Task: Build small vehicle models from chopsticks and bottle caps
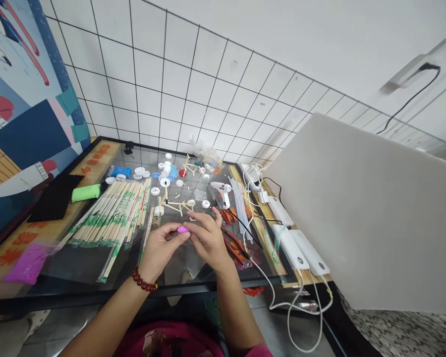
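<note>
A small lump of purple modelling clay (183, 229) sits at the fingertips of both hands, above the front of the glass-topped table. My left hand (158, 249) pinches it from the left between thumb and forefinger. From the right, the thumb and forefinger of my right hand (209, 243) close on the same lump, its other fingers raised. Just beyond the hands stands a small frame of wooden sticks (176, 204) with bottle caps on it as wheels. A bag of purple clay (27, 264) lies at the table's left front corner.
Paper-wrapped chopsticks (109, 215) spread across the left side, near a green clay pack (86, 192). Loose bottle caps (166, 171) and a second stick frame (191, 168) lie behind. On the right are a glue gun (223, 191), glue sticks (239, 203), pliers (236, 246) and power strips (290, 245) with cables.
</note>
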### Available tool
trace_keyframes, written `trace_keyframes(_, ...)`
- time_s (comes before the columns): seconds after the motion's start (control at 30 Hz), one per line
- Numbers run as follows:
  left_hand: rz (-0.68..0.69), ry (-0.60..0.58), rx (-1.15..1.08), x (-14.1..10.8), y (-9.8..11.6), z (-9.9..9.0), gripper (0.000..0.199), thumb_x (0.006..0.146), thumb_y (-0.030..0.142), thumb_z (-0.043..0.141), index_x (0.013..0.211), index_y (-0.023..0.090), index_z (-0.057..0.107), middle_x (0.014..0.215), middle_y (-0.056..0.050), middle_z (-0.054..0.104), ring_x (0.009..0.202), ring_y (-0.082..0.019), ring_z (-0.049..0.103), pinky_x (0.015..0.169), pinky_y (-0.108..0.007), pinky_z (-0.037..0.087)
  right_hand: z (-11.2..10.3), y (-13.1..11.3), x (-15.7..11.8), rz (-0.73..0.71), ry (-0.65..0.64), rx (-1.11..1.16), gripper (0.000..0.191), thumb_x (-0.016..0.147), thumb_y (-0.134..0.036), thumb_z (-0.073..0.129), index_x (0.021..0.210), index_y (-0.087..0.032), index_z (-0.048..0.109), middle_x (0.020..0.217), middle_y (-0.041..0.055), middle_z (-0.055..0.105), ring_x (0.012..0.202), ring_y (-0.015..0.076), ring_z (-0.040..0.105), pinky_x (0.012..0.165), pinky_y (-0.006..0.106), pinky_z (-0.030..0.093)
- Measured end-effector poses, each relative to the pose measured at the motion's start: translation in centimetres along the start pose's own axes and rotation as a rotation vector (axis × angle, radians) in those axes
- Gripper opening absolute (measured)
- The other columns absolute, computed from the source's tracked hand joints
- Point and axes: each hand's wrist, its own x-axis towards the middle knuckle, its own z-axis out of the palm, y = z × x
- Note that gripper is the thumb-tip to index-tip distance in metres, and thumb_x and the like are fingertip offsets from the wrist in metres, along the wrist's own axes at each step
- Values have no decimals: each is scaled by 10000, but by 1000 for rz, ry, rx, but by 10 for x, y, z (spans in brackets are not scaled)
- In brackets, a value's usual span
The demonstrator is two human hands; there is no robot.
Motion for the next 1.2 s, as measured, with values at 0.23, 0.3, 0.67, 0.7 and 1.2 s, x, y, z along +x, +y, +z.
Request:
trace_keyframes(0.23,94,19,109,2,-17,-6,294,653,354,865,884,180,816,974,-74,771,896,-207,678,834,-318,555,1,4,-7,-5,-18,32,261,987,-175,529,1163,-298,677,1305,46,682,1183,183,636,1206,490,167)
trace_keyframes(0.3,66,20,91,2,-21,-7,334,644,365,873,919,183,817,979,-74,774,874,-203,678,803,-314,561,1,5,-10,-3,-30,48,250,990,-184,535,1164,-296,676,1311,47,678,1182,182,639,1206,491,168)
trace_keyframes(0.67,15,-31,127,0,-17,-10,262,670,384,857,832,181,820,785,-49,756,706,-149,629,705,-256,532,2,5,-12,-23,-64,47,229,959,-202,591,1161,-276,668,1310,51,676,1165,192,645,1212,495,169)
trace_keyframes(0.7,4,-27,121,0,-18,-10,270,666,385,859,841,183,820,786,-48,756,700,-147,627,696,-255,532,2,5,-12,-23,-60,44,225,959,-198,588,1154,-274,670,1311,53,675,1163,191,646,1212,495,168)
trace_keyframes(1.2,-69,28,84,-1,-12,-6,361,564,431,907,757,143,809,708,-66,745,646,-140,626,653,-262,537,4,7,-15,-25,-56,43,182,965,-230,591,1122,-268,676,1283,61,690,1134,187,660,1205,490,188)
